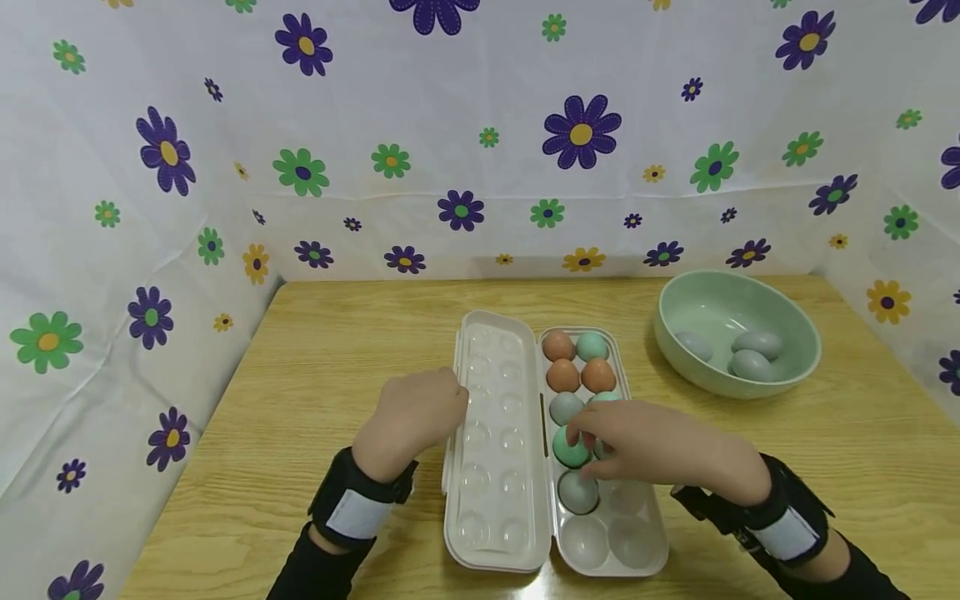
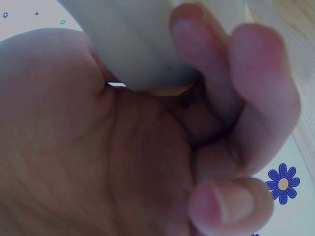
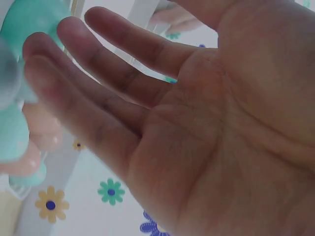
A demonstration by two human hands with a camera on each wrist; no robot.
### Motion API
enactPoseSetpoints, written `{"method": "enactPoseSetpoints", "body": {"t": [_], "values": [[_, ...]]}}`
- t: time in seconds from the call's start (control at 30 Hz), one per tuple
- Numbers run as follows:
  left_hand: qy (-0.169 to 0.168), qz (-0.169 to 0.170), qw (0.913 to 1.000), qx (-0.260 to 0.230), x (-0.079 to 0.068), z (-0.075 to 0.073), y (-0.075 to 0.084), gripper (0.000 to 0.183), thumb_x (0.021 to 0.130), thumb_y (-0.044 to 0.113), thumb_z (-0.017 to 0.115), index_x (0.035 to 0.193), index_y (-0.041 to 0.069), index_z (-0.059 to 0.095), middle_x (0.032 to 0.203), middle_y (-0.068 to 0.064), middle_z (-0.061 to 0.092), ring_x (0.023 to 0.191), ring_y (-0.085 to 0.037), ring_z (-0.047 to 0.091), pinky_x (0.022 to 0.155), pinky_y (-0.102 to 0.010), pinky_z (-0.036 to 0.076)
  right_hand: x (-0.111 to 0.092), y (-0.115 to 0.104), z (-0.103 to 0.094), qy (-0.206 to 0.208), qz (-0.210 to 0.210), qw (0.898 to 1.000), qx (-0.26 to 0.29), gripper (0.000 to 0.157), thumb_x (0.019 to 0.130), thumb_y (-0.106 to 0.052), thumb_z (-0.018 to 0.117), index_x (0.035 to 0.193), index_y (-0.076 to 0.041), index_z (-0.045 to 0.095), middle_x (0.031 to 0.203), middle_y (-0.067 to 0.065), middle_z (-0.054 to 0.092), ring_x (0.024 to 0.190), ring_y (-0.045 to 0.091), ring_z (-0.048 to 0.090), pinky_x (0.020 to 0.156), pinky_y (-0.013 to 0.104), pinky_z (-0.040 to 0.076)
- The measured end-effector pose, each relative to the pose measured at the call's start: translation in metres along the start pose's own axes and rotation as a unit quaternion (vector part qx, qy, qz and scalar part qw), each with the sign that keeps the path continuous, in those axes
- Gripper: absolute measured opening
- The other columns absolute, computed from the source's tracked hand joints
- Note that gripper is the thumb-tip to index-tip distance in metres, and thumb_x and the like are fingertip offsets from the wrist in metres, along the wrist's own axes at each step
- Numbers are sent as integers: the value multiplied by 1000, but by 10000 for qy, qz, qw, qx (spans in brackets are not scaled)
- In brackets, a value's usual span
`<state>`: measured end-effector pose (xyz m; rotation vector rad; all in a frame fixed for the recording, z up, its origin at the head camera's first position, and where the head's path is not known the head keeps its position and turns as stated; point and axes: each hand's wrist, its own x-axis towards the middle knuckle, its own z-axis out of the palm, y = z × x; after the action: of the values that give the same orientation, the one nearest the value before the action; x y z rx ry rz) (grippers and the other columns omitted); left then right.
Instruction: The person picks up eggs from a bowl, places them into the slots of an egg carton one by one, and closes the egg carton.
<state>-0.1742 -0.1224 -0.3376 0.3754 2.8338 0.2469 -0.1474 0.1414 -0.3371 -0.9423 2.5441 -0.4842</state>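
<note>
A white egg carton (image 1: 551, 550) lies opened flat on the table, its dimpled lid (image 1: 495, 433) on the left. My left hand (image 1: 414, 417) grips the lid's left edge with curled fingers; the left wrist view shows the pale edge (image 2: 142, 49) close against the palm. Above the egg half hovers my right hand (image 1: 652, 437), palm down, fingers loosely bent and holding nothing. Its fingertips overlap a green egg (image 1: 570, 448) and come close to a grey-green egg (image 1: 578, 492). Farther back sit brown eggs (image 1: 563, 375), a mint egg (image 1: 592, 346) and a pale blue egg (image 1: 566, 408). The hand partly hides others.
A light green bowl (image 1: 675, 358) with several grey eggs (image 1: 752, 365) stands at the back right of the wooden table (image 1: 337, 333). Flowered white cloth (image 1: 510, 167) hangs behind the table and along both sides.
</note>
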Motion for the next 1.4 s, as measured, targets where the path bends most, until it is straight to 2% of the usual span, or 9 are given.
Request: {"method": "enactPoseSetpoints", "body": {"t": [0.23, 0.43, 0.7, 0.87, 1.0, 1.07, 1.17, 1.3, 1.4], "values": [[-30, -19, 10000, 76, 0, 0, 0, 33, 104, 16, 42, 84, 4, 65, 63, -1, 46, 55, -16, 47, 50, -29, 35, -4, 15, -23, 13, 126, 9994, 316, 17, 97, -25, 69, 111, -17, 64, 91, -8, 64, 79, 5, 56, 70, 22, 49], [-36, -35, 10000, 22, 1, 0, 0, 34, 104, 17, 42, 82, 5, 65, 63, -1, 46, 55, -16, 47, 50, -29, 35, -3, 36, -43, 152, 542, 9984, 63, 22, 98, -28, 67, 115, -15, 66, 98, -5, 67, 85, 9, 59, 73, 27, 51], [-22, -79, 10000, 6, 2, 1, -2, 35, 104, 18, 41, 80, 6, 64, 62, -1, 45, 55, -16, 46, 50, -29, 35, -1, 79, -73, 326, 998, 9941, -272, 25, 99, -26, 65, 117, -9, 67, 100, 0, 71, 90, 15, 64, 81, 40, 55], [-39, -68, 10000, -18, 2, 1, -3, 35, 104, 18, 41, 81, 6, 65, 64, -1, 47, 56, -16, 47, 50, -29, 35, -5, 107, -88, 523, 1181, 9910, -353, 25, 98, -23, 67, 117, -7, 68, 102, 3, 71, 90, 16, 65, 78, 36, 54], [-70, -90, 9999, -46, 2, 1, -3, 35, 104, 18, 41, 81, 6, 64, 63, -1, 46, 55, -15, 47, 50, -29, 35, -8, 130, -100, 531, 1413, 9885, -113, 29, 99, -22, 65, 120, -2, 64, 103, 9, 71, 88, 19, 65, 75, 36, 54], [-81, -107, 9999, -43, 2, 1, -3, 35, 104, 18, 41, 79, 6, 64, 62, -1, 46, 55, -15, 47, 50, -29, 34, -9, 141, -104, 474, 1609, 9858, -1, 32, 100, -22, 63, 122, 1, 61, 106, 14, 70, 89, 22, 65, 76, 39, 54], [-92, -99, 9999, -5, 2, 1, -3, 36, 104, 18, 41, 77, 7, 62, 62, 0, 44, 55, -15, 46, 50, -29, 34, -11, 157, -108, 417, 1912, 9806, -143, 35, 101, -22, 61, 124, 3, 59, 107, 18, 69, 89, 24, 65, 75, 41, 54], [-103, -88, 9999, 10, 2, 1, -3, 37, 105, 18, 41, 75, 8, 61, 61, 0, 43, 54, -15, 45, 50, -29, 33, -11, 175, -109, 640, 2026, 9760, -483, 34, 99, -20, 62, 121, 7, 60, 106, 23, 69, 91, 29, 66, 78, 46, 55], [-84, -93, 9999, -17, 2, 1, -3, 37, 105, 18, 40, 76, 7, 61, 61, 0, 42, 54, -16, 45, 51, -29, 33, -12, 186, -108, 824, 2082, 9732, -530, 33, 98, -17, 62, 119, 9, 60, 108, 27, 67, 94, 34, 65, 81, 50, 54]]}}
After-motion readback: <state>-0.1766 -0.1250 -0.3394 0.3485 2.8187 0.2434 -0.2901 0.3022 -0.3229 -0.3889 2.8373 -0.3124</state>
